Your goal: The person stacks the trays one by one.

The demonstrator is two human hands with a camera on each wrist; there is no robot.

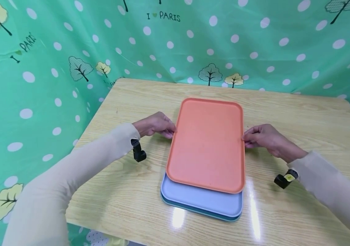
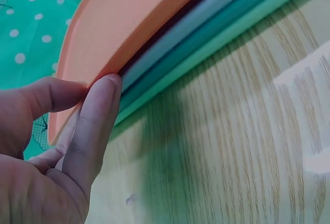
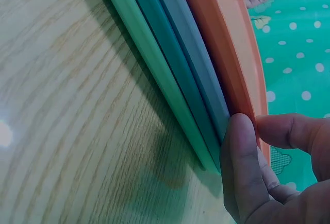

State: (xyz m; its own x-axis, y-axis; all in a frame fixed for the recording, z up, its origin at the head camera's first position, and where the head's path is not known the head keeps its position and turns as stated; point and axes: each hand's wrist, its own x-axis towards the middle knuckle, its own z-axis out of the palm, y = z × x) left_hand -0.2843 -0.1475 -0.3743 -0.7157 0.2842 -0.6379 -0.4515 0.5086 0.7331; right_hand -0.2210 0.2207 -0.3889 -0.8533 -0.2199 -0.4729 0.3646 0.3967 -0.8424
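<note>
An orange-pink tray (image 1: 208,143) lies over a stack of trays, shifted toward the back so the front of the stack shows. My left hand (image 1: 160,125) pinches its left rim between thumb and fingers. On the opposite side, my right hand (image 1: 263,139) pinches the right rim the same way. Beneath it are a light blue tray (image 1: 204,200) and a teal tray (image 1: 199,212). A light green tray (image 3: 149,74) shows at the bottom in the right wrist view. A dark gap separates the orange-pink tray from the light blue one in the left wrist view.
The trays stand on a wood-grain table (image 1: 110,191). Behind and to the left hangs a green curtain (image 1: 168,44) with white dots and printed trees. Each sleeve has a black wrist camera (image 1: 138,151) at its cuff. Light glares off the table near the front.
</note>
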